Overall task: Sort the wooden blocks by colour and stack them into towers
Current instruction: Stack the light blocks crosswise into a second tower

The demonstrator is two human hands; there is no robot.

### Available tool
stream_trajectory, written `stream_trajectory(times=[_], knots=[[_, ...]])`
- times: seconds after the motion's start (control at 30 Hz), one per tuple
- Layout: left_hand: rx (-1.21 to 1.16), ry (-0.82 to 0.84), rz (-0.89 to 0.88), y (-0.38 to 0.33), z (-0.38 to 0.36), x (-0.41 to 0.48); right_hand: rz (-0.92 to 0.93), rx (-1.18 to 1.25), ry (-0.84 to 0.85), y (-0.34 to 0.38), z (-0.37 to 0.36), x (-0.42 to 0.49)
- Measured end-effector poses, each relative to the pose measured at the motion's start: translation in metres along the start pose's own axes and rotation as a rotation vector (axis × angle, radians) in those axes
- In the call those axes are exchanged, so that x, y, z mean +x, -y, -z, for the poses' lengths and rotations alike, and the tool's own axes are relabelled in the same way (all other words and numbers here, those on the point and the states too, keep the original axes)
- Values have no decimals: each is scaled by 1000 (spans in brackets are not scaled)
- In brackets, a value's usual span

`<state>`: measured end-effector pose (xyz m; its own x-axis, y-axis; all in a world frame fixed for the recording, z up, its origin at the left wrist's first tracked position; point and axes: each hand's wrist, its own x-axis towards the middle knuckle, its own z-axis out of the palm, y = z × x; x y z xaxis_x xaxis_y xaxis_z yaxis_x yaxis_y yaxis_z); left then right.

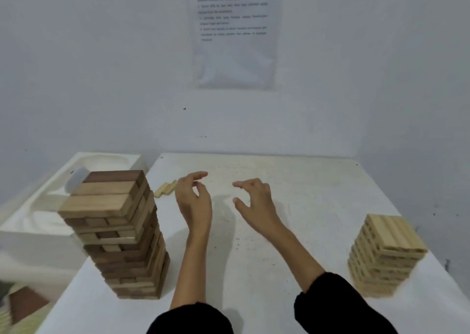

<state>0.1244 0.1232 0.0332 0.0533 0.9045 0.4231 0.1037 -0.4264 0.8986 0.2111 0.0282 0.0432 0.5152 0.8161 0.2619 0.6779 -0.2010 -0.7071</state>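
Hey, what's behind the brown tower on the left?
Two or so pale blocks lie on the table behind the brown tower. A white tray sits beyond the edge; the tower covers part of a white object in it.

Both bare forearms [188,270] reach out of black sleeves [338,305] over the middle of the flat white tabletop [318,206], with the two hands apart and turned towards each other. The left hand [194,204] and the right hand [255,201] hold nothing — fingers loosely curled, thumbs apart from the forefingers.
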Motion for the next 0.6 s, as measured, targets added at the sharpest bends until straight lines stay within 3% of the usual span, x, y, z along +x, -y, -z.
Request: stream_trajectory(times=[0.2, 0.43, 0.6], knots=[[98, -244, -15, 45, -1, 7, 91, -238, 242, -20, -70, 34], [242, -249, 69, 66, 3, 29, 233, -267, 165, -31, -83, 51], [442, -118, 68, 77, 3, 43, 170, -188, -17, -42, -80, 48]])
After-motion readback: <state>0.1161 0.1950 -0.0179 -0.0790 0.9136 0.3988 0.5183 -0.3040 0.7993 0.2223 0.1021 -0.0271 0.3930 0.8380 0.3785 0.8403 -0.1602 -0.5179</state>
